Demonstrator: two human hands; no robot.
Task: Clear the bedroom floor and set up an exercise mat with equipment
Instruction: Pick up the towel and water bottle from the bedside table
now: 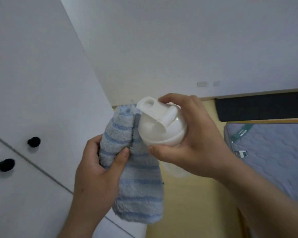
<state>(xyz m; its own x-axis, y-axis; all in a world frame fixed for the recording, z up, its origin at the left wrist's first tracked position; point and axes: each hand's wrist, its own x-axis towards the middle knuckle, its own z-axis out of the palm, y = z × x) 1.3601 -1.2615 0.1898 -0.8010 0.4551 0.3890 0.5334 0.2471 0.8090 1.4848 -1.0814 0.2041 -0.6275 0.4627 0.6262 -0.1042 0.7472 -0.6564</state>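
Note:
My left hand (96,170) grips a fluffy towel (138,186) with light and darker blue stripes; it hangs down from my fist in the middle of the view. My right hand (187,141) is wrapped around a white plastic bottle (159,127) with a flip-top lid, held tilted right beside the towel and touching it. The bottle's lower body is mostly hidden behind my palm. A dark exercise mat (261,109) lies flat on the floor along the far wall at the right.
A white cabinet (41,100) with two black round knobs (34,142) fills the left side. A grey quilted mattress (273,155) lies at the right. Yellowish wooden floor (196,203) runs between them. White walls with sockets (202,84) stand behind.

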